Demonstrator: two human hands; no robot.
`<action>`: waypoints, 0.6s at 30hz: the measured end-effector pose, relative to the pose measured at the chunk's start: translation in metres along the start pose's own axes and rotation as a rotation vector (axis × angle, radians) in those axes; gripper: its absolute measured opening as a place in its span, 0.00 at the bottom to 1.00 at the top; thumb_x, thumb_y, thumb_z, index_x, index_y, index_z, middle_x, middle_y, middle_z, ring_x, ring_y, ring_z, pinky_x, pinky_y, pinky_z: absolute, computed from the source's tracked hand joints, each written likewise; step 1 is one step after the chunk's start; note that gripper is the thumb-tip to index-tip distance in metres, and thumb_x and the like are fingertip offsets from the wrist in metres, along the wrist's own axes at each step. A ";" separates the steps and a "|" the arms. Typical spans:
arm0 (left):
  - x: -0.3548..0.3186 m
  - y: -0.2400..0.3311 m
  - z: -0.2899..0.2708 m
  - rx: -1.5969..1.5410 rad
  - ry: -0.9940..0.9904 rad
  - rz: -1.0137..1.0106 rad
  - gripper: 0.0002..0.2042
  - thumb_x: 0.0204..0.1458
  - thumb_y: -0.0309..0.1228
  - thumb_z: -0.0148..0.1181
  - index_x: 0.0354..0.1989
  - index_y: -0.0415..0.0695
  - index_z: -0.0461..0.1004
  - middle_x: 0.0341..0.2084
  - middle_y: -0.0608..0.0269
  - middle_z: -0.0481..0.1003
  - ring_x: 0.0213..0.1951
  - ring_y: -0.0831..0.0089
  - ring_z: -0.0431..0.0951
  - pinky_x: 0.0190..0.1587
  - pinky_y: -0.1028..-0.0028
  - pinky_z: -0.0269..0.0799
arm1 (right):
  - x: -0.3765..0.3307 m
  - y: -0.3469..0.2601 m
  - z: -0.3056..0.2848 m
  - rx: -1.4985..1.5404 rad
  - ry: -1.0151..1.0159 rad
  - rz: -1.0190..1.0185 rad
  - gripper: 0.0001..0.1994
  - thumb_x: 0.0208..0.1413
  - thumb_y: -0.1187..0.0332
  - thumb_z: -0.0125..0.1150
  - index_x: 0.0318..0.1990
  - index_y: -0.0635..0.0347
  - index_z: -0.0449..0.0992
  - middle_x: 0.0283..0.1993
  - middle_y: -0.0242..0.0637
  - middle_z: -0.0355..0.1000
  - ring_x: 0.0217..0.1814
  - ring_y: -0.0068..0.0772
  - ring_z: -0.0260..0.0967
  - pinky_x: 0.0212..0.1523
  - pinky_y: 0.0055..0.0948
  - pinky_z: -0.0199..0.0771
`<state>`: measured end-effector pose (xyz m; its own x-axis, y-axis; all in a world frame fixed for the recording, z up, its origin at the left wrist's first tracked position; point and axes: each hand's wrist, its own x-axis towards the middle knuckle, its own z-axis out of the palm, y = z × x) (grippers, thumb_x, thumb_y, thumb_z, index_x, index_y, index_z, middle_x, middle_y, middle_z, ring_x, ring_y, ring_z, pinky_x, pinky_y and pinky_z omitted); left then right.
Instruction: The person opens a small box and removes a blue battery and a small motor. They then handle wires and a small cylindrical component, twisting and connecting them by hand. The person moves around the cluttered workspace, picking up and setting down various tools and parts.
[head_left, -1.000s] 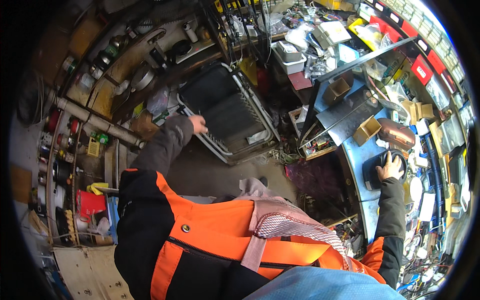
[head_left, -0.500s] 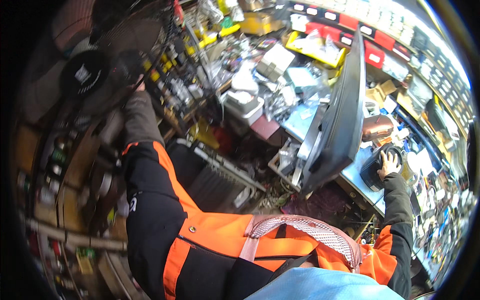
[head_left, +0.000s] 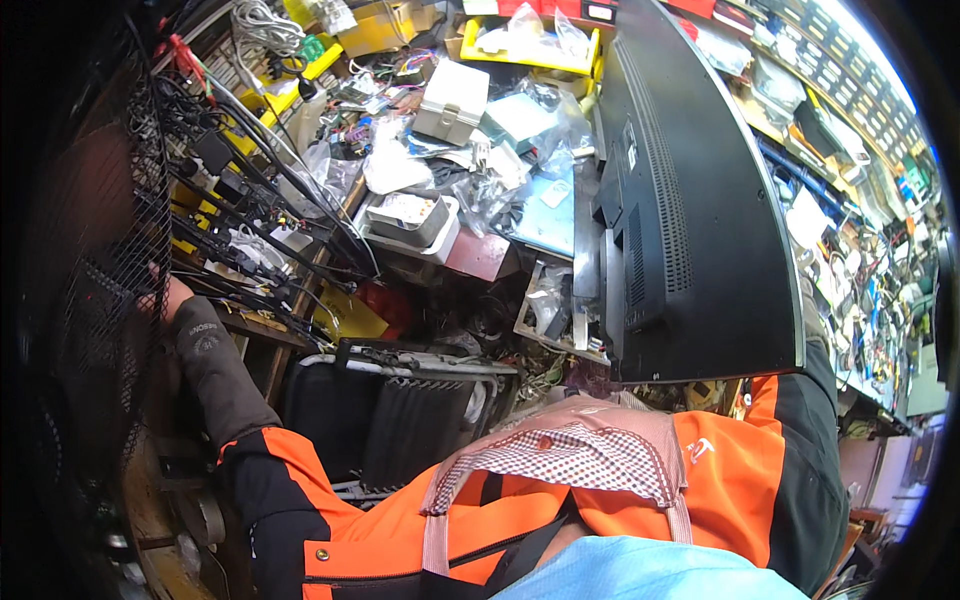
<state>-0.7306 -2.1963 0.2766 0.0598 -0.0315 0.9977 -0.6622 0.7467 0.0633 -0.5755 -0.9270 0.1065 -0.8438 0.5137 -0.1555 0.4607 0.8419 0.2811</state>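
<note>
At the far left, my left hand (head_left: 175, 293) is up against the dark mesh grille of a fan (head_left: 115, 270), which partly covers the hand. The fingers are too hidden to show whether they grip it. My right hand is out of sight behind a large black flat-screen monitor (head_left: 700, 210), seen from its vented back. Past the monitor's right edge, only my right sleeve (head_left: 818, 420) shows. What that hand touches is hidden.
A cluttered bench holds a beige box (head_left: 452, 100), a grey tray (head_left: 412, 222), a yellow bin (head_left: 530, 50) and plastic bags. Black cables (head_left: 320, 205) hang near my left arm. A folded black chair (head_left: 400, 420) stands below. Small parts crowd the right-hand bench (head_left: 865, 330).
The view has shifted, and the monitor fills more of it. My right hand, earlier seen on a round black object, is now behind the monitor. The fan's hub has left view.
</note>
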 end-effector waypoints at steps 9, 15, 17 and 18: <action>0.019 0.023 -0.022 -0.150 0.121 0.139 0.31 0.60 0.52 0.72 0.53 0.29 0.79 0.49 0.36 0.81 0.49 0.39 0.82 0.52 0.48 0.78 | -0.049 -0.003 -0.003 0.079 0.032 0.094 0.30 0.59 0.45 0.67 0.66 0.45 0.77 0.67 0.48 0.70 0.72 0.54 0.65 0.70 0.54 0.67; 0.011 0.016 -0.032 -0.060 0.186 0.304 0.15 0.67 0.44 0.65 0.54 0.50 0.84 0.42 0.38 0.81 0.48 0.41 0.81 0.54 0.45 0.78 | -0.132 -0.037 0.111 0.253 -0.062 0.131 0.28 0.60 0.44 0.66 0.62 0.49 0.81 0.61 0.49 0.76 0.66 0.54 0.72 0.67 0.49 0.71; 0.012 0.031 -0.045 -0.024 0.076 0.269 0.21 0.66 0.45 0.66 0.54 0.39 0.82 0.46 0.38 0.82 0.49 0.41 0.82 0.54 0.47 0.78 | -0.185 -0.072 0.174 0.327 -0.263 0.110 0.28 0.60 0.44 0.66 0.61 0.50 0.82 0.59 0.50 0.78 0.64 0.54 0.74 0.66 0.47 0.73; 0.019 0.020 -0.047 -0.030 0.032 0.197 0.24 0.65 0.46 0.68 0.54 0.35 0.81 0.49 0.38 0.82 0.50 0.41 0.82 0.54 0.48 0.79 | -0.206 -0.100 0.203 0.365 -0.378 0.068 0.28 0.60 0.43 0.66 0.60 0.51 0.83 0.58 0.50 0.79 0.63 0.54 0.75 0.66 0.46 0.74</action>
<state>-0.7075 -2.1506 0.2952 -0.0447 0.1381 0.9894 -0.6407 0.7559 -0.1345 -0.3920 -1.0838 -0.0816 -0.6817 0.5362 -0.4977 0.6335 0.7730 -0.0349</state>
